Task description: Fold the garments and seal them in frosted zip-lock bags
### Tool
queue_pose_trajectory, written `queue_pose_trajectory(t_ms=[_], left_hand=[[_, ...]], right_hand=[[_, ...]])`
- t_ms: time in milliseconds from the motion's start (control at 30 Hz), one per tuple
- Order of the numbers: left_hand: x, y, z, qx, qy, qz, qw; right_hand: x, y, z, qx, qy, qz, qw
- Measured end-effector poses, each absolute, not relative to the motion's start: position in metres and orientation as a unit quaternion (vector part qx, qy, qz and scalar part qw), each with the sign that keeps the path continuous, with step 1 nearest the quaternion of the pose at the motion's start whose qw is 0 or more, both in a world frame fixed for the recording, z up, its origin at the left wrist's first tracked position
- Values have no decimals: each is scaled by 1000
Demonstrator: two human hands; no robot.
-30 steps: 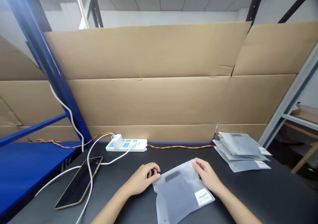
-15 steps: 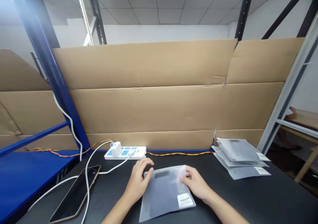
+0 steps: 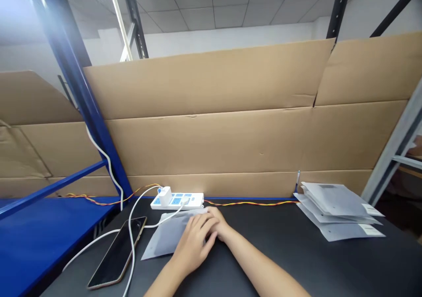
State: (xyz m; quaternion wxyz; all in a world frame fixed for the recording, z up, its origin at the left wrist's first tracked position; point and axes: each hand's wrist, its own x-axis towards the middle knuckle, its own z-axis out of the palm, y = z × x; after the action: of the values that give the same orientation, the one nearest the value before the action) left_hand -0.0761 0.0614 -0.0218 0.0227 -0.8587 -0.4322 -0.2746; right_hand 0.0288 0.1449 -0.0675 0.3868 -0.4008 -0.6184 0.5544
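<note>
A frosted plastic bag (image 3: 168,234) lies at a slant on the black table, just in front of the power strip, with a white cable crossing its upper left part. My right hand (image 3: 220,224) reaches in from the right and grips the bag's upper right corner, its fingers partly hidden. Over the bag's right side rests my left hand (image 3: 198,240), fingers extended and overlapping the right hand's fingers. Both hands cover the right part of the bag, so its label does not show.
A white power strip (image 3: 178,201) with a plugged-in charger stands at the back. A phone (image 3: 117,255) lies left under a white cable (image 3: 132,240). Several frosted bags (image 3: 339,207) are stacked at right, beside a pen (image 3: 297,182). Cardboard (image 3: 211,143) walls off the back.
The bag has moved left and away from me, toward the power strip. My right hand has crossed left with it, and my left hand now lies over it. The view has shifted slightly.
</note>
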Motion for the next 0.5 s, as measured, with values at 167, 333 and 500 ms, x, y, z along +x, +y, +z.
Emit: queue_pose_trajectory(t_ms=[167,333,500], left_hand=[[-70,55,-24,-873,-414,-257,1],[-49,41,-34,-899,-384,-198,-68],[-42,49,-45,-915,-378,-129,-47]], right_hand=[[69,137,-72,-416,-643,521,376],[172,104,-62,-396,-700,454,382],[261,68,-57,-429,-818,253,286]])
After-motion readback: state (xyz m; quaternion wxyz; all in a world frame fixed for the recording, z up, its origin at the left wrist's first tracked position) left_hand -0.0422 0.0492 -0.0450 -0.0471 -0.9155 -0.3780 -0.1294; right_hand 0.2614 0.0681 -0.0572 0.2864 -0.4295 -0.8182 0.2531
